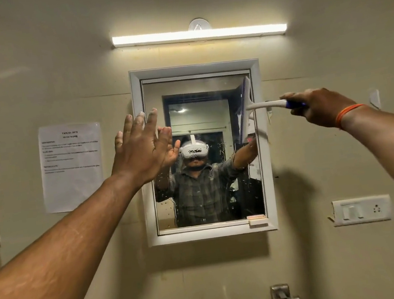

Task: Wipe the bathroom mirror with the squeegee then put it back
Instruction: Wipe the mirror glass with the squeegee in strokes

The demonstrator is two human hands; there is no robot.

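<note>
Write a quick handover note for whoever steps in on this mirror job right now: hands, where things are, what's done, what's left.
Right hand grips the squeegee by its blue handle; the blade stands upright at the right edge of the mirror, in the upper half.
Left hand is open, fingers straight, raised at the mirror's left edge; whether it touches the glass is unclear.
Done: squeegee is picked up and at the glass.
Left: water droplets and streaks show over the lower and middle glass, so wipe the mirror, then put the squeegee back, possibly on the wall hook to the right.
</note>
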